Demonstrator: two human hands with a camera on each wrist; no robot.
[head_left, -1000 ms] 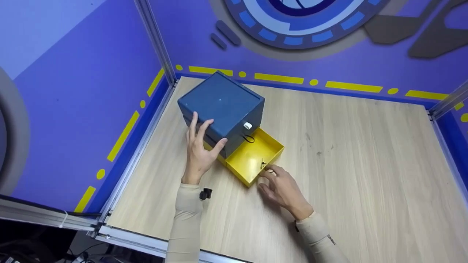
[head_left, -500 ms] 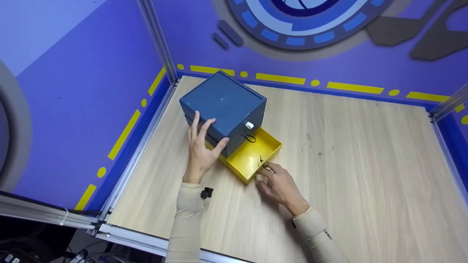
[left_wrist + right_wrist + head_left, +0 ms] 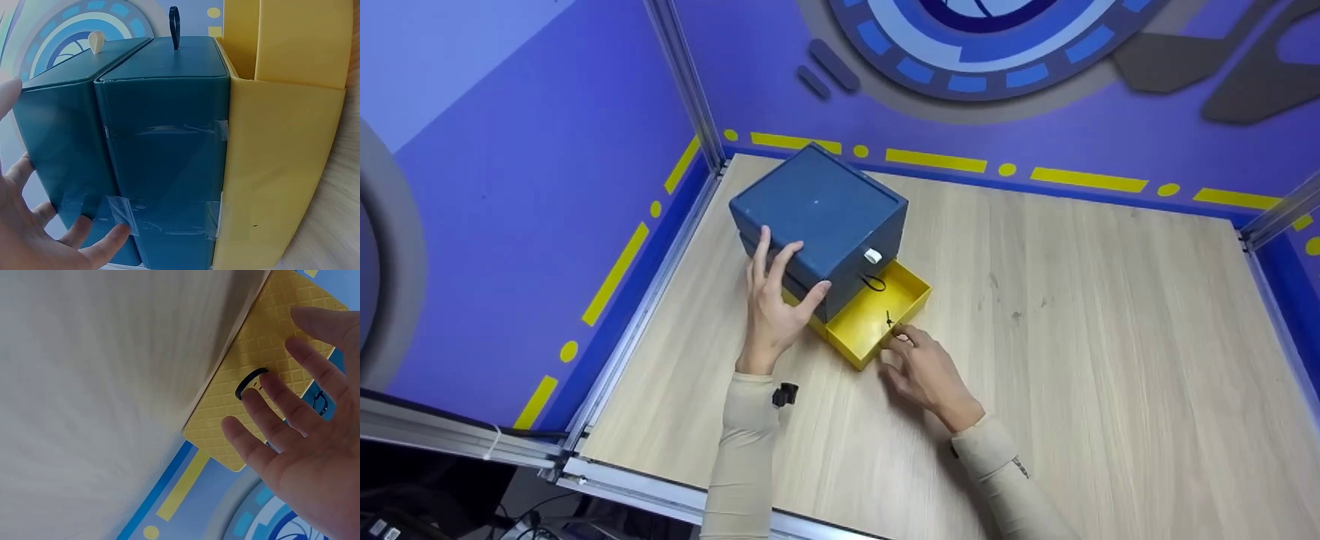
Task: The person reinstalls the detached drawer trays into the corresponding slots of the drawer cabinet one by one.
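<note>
A small drawer unit (image 3: 817,202) has dark blue upper tiers and a yellow bottom tier (image 3: 275,169). Its yellow drawer (image 3: 870,315) is pulled partly out. My left hand (image 3: 775,315) rests on the unit's near left corner, fingers spread over the side and top, thumb on the edge. Straight fingers of my right hand (image 3: 926,371) press on the drawer's textured front (image 3: 216,433), beside its black loop pull (image 3: 244,382). The black knotted end (image 3: 889,320) of that pull shows inside the drawer.
A white tab (image 3: 872,256) and another black loop (image 3: 874,283) stick out from the blue drawer fronts. Clear tape (image 3: 169,129) runs across the blue sides. The wooden table (image 3: 1072,337) is bordered by purple panels (image 3: 585,112) and a metal rail (image 3: 637,487) at the front.
The yellow drawer has slid a little farther into the unit, with my right hand moving up and left along with it. My left hand stays on the corner.
</note>
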